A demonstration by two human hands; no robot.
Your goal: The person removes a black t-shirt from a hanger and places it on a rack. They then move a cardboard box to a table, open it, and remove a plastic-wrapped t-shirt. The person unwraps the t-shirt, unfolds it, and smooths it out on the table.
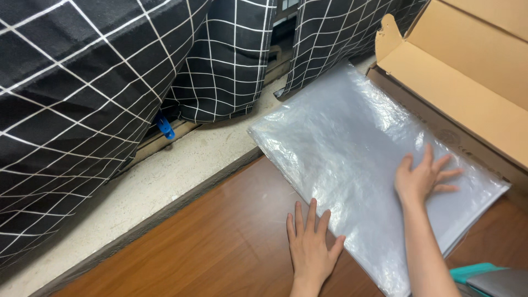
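Clear plastic-wrapped flat grey pack (357, 159) lies on wooden table (231, 236), far edge beside open cardboard box (456, 71). Left hand (311, 245) flat, fingers spread, pressing near edge. Right hand (423, 179) flat, released, on top. Black checked fabric (82, 99) behind.

Checked curtain (82, 99), cardboard box (456, 77) (perhaps empty).
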